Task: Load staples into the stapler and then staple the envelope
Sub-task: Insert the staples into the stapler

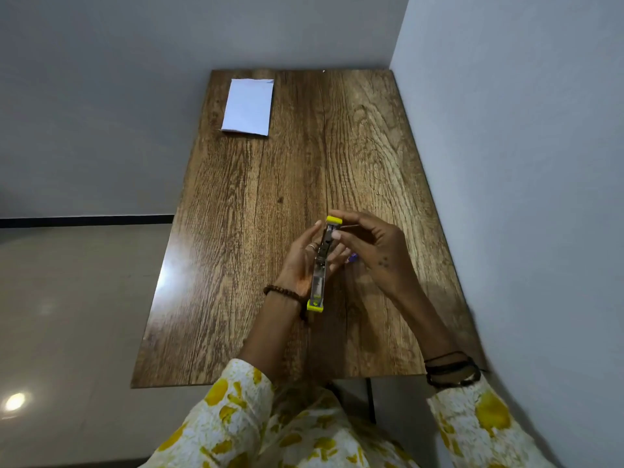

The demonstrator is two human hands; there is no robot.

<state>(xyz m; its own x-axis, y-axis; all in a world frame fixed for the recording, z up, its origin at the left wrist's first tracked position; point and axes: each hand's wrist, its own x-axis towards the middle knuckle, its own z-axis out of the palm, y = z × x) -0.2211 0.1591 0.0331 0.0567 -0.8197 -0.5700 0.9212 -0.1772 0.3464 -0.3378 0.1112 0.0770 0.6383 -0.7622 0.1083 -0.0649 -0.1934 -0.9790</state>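
Slim metal stapler (319,265), yellow-capped, gripped in left hand (300,265); right hand (371,246) pinching its top; staples indiscernible. Flat white envelope (248,107) on wood-grain counter (236,214).

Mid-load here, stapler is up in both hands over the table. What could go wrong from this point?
1. The stapler is held above the table, with the right hand working at its far yellow end; a thin piece there may slip and drop.
2. The left hand only cradles the body, so a push could twist it loose.
3. The envelope lies at the far left corner, near the edge; a hasty reach might knock it off.
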